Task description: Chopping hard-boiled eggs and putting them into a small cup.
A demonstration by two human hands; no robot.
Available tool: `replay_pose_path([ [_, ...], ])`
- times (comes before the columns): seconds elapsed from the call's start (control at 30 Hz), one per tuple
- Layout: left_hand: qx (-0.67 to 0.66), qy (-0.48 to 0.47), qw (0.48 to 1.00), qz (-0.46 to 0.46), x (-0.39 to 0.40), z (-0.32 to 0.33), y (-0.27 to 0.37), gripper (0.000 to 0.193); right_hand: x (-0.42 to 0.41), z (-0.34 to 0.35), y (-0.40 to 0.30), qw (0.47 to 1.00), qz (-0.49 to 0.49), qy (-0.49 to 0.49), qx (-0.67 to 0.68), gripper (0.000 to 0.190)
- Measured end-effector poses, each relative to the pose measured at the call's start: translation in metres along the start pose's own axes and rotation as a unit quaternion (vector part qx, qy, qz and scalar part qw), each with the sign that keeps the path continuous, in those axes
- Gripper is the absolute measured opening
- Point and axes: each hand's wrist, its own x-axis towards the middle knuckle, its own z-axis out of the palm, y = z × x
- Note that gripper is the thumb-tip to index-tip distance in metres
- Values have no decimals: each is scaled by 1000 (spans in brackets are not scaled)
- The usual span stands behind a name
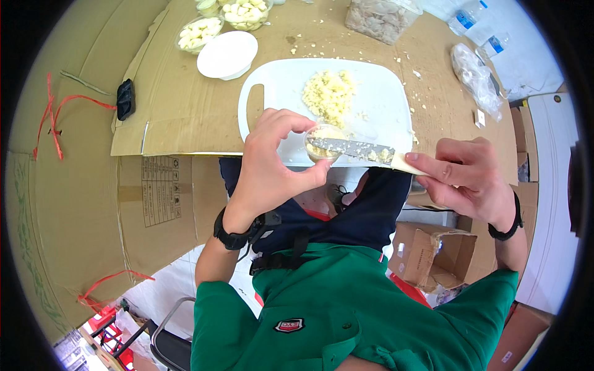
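Note:
My left hand (283, 157) grips a small clear plastic cup (321, 153) between thumb and fingers, near the front edge of a white cutting board (385, 106). Pale chopped bits, which look like garlic, lie inside the cup. In my right hand (464, 178) is the cream handle of a kitchen knife (357, 147). Its blade reaches left over the cup's mouth, with chopped bits stuck along it. Behind the cup, a heap of chopped garlic (329, 95) rests on the board.
A white bowl (227, 53) stands at the back left beside tubs of peeled garlic cloves (199, 33). A clear container of pale, meat-like pieces (383, 18) is at the back. Plastic bottles (464, 21) and a crumpled plastic bag (473, 76) lie at right on the cardboard-covered table (171, 111).

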Motion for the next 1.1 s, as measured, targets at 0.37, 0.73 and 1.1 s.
replay_pose_path([
  [0.37, -52, -33, 998, 13, 1, -11, 2, 43, 0, -10, -1, 1000, 22, 10, 14, 35],
  [0.73, -79, -41, 996, 23, 3, -22, 6, 43, -3, -9, 0, 999, -13, 39, 14, 42],
  [1.1, -52, -88, 994, 41, 1, -25, 12, 48, -6, -7, -1, 999, -11, 11, 29, 42],
])
